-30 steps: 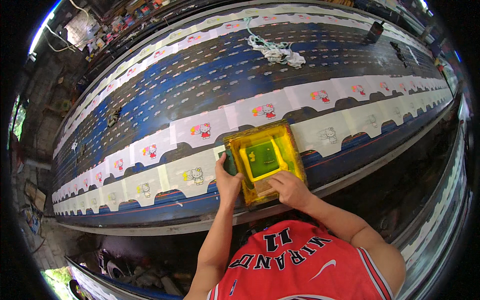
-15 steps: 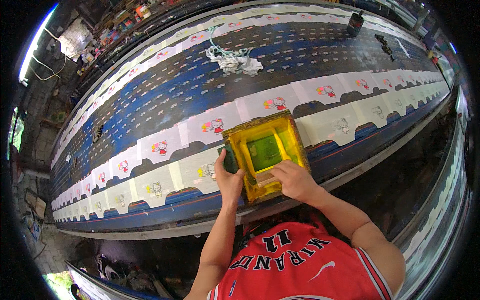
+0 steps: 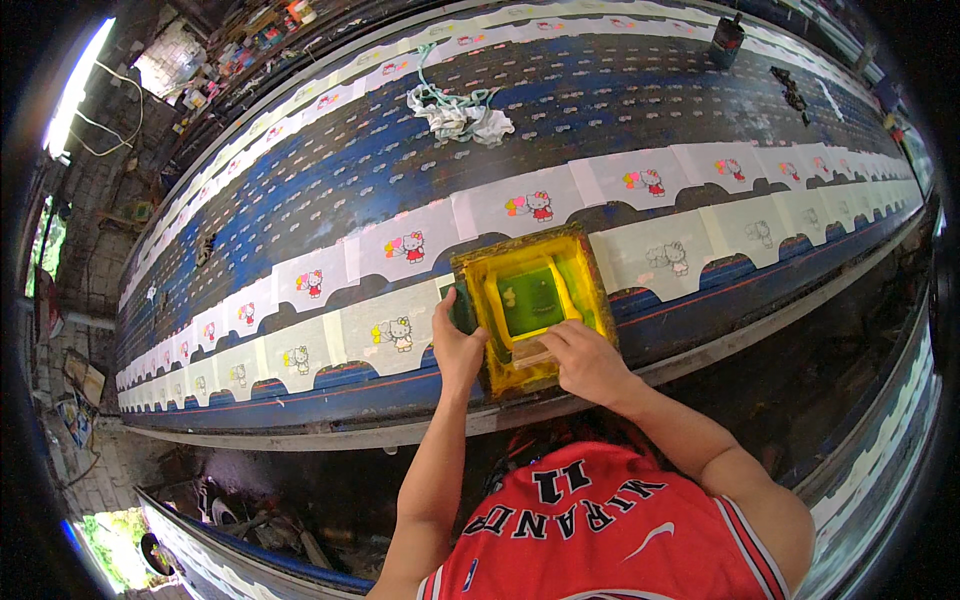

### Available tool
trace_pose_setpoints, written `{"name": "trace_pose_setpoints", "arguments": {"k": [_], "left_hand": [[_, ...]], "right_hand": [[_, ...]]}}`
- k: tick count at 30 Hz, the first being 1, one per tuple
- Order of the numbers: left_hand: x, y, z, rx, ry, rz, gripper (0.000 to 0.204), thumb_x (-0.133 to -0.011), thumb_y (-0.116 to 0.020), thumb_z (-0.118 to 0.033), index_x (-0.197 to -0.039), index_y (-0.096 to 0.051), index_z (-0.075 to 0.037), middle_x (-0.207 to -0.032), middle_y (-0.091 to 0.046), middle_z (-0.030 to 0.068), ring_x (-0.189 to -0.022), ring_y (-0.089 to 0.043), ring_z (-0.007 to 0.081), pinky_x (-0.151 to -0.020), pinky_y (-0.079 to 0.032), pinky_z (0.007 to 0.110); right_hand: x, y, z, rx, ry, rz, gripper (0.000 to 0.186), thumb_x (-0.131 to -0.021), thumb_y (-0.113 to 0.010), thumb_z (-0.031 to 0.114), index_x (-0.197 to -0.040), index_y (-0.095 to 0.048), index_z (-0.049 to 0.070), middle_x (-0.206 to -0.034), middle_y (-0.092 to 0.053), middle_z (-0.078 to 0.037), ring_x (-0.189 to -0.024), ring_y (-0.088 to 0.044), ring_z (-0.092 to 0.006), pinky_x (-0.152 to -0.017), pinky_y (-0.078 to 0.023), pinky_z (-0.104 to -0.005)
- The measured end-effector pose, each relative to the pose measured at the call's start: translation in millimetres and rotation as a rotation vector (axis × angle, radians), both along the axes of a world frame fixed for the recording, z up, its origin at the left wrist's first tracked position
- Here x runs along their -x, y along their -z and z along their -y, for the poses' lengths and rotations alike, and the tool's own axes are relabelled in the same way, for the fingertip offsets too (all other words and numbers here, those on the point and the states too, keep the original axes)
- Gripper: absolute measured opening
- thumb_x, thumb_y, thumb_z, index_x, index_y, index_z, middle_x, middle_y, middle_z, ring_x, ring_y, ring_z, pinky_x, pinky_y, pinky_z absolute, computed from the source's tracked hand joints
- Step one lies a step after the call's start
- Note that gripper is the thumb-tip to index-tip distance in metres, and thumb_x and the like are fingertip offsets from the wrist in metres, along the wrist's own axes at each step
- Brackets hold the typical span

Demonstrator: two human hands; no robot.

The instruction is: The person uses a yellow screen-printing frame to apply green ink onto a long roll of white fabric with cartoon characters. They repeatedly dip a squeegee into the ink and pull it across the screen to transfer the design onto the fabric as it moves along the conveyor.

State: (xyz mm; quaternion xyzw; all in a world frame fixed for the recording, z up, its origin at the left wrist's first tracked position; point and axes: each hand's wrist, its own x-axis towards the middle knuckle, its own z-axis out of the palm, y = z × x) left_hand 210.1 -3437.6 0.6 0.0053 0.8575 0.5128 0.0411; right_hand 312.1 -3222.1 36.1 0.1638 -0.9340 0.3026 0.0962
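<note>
A yellow-stained screen-printing frame (image 3: 592,300) rests over the near row of pale cut pieces (image 3: 330,350) on the long table. My left hand (image 3: 459,350) grips the frame's left side, thumb toward the inner edge, beside a dark green part (image 3: 463,308). Inside the frame, at the side nearest me, my right hand (image 3: 588,358) is closed on a squeegee (image 3: 530,350) with a wooden-looking edge. The green mesh window (image 3: 530,300) shows in the middle. Whatever piece lies under the frame is hidden.
A farther row of pieces (image 3: 410,248) carries coloured cartoon-cat prints; the near row's prints are paler. A white rag (image 3: 460,115) lies across the dark blue table (image 3: 330,190). A dark container (image 3: 727,42) stands at the far right, near a dark crumpled strip (image 3: 790,95).
The frame, with both hands on it, has shifted right along the near row. The printed piece to its left, partly covered before, now shows more fully. The view has moved slightly too.
</note>
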Motion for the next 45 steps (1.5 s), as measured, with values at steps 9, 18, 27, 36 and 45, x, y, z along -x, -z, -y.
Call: {"name": "trace_pose_setpoints", "arguments": {"k": [9, 18, 27, 36, 45], "left_hand": [[-2.5, 0.3, -4.6, 0.155, -0.001, -0.017, 0.08, -0.077, -0.076, -0.001, -0.151, -0.048, -0.005, -0.141, -0.056, 0.0209, -0.133, -0.055, 0.04, -0.111, -0.045, 0.045], [-3.0, -9.3, -6.6, 0.078, 0.002, 0.055, 0.079, -0.077, -0.076, 0.003, -0.15, -0.048, -0.002, -0.149, -0.055, 0.0199, -0.142, -0.05, 0.0371, -0.118, -0.04, 0.043], [-3.3, -14.0, -6.8, 0.085, -0.016, 0.066, 0.079, -0.076, -0.075, 0.005, -0.15, -0.049, -0.001, -0.151, -0.053, 0.0198, -0.143, -0.05, 0.0361, -0.118, -0.039, 0.042], [-6.5, -2.4, -11.8, -0.1, -0.029, -0.016, 0.08, -0.074, -0.073, 0.007, -0.15, -0.051, -0.001, -0.145, -0.055, 0.0172, -0.139, -0.052, 0.0317, -0.115, -0.042, 0.041], [-27.6, -9.6, -158.3, -0.128, -0.011, -0.15, 0.076, -0.076, -0.075, 0.004, -0.149, -0.052, 0.0, -0.141, -0.056, 0.0192, -0.136, -0.052, 0.0349, -0.116, -0.039, 0.042]], "right_hand": [[-26.1, 2.1, -6.6, 0.032, -0.023, -0.011, 0.039, -0.076, -0.063, 0.002, -0.114, -0.067, -0.003, -0.111, -0.066, -0.018, -0.106, -0.063, -0.036, -0.096, -0.053, -0.0442], [88.3, 30.8, -10.0, -0.073, 0.035, -0.053, 0.027, -0.076, -0.062, 0.001, -0.102, -0.067, 0.0, -0.105, -0.068, -0.016, -0.108, -0.061, -0.0394, -0.095, -0.052, -0.0471], [81.4, 21.4, -7.5, -0.049, -0.008, -0.058, 0.022, -0.074, -0.063, 0.002, -0.096, -0.063, 0.002, -0.101, -0.065, -0.016, -0.101, -0.061, -0.0388, -0.091, -0.051, -0.0479], [1.6, 2.3, -17.1, 0.027, -0.05, -0.045, 0.027, -0.078, -0.062, 0.005, -0.105, -0.065, 0.0, -0.107, -0.066, -0.015, -0.104, -0.062, -0.0348, -0.093, -0.053, -0.0425], [-22.1, -18.3, -156.8, -0.074, 0.01, -0.031, 0.031, -0.077, -0.063, 0.005, -0.108, -0.066, 0.0, -0.107, -0.065, -0.014, -0.107, -0.061, -0.0345, -0.096, -0.052, -0.0429]]}}
